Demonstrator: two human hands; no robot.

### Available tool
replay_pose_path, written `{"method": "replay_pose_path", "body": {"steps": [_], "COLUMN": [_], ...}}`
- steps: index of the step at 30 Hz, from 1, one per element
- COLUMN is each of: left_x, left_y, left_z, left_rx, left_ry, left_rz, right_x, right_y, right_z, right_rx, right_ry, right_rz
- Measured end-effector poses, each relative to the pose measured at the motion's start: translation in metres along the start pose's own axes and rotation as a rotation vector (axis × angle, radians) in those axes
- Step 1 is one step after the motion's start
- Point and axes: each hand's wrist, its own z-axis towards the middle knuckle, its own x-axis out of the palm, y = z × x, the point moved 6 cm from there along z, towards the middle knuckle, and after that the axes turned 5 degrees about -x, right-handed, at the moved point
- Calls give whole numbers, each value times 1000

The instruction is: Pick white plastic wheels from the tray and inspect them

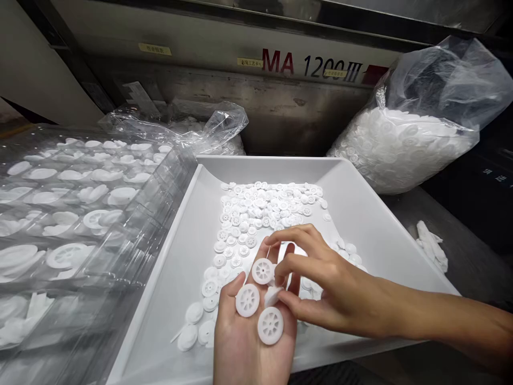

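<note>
My left hand (252, 347) is palm up over the grey-white tray (160, 299), its fingers partly curled. Spoked white wheels (270, 325) rest on its palm and fingers. My right hand (320, 278) comes in from the right and pinches another white wheel (272, 295) between thumb and fingers, just above the left palm. Below and behind both hands, many loose white wheels (264, 203) are spread over the tray floor.
Clear divided trays (140, 230) of white parts stand at the left. Behind the tray lies a clear plastic bag (224, 125). A large bag of white parts (401, 144) leans at the back right, near a crumpled white glove (432, 246). A machine panel (224, 85) runs behind.
</note>
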Motion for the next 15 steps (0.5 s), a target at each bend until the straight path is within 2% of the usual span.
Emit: {"method": "replay_pose_path", "body": {"steps": [3,8,11,15], "left_x": [4,16,20,18], "left_y": [0,0,0,0], "left_z": [-4,-12,-12,-8], "left_rx": [50,118,141,118], "left_ry": [83,174,182,220], "left_rz": [-21,-23,3,7], "right_x": [-4,-17,-10,-2], "right_y": [-5,-27,-44,-53], "right_z": [0,1,3,5], "right_rx": [69,205,302,339], "right_ry": [-10,-181,-149,-121], "right_rz": [122,182,224,245]}}
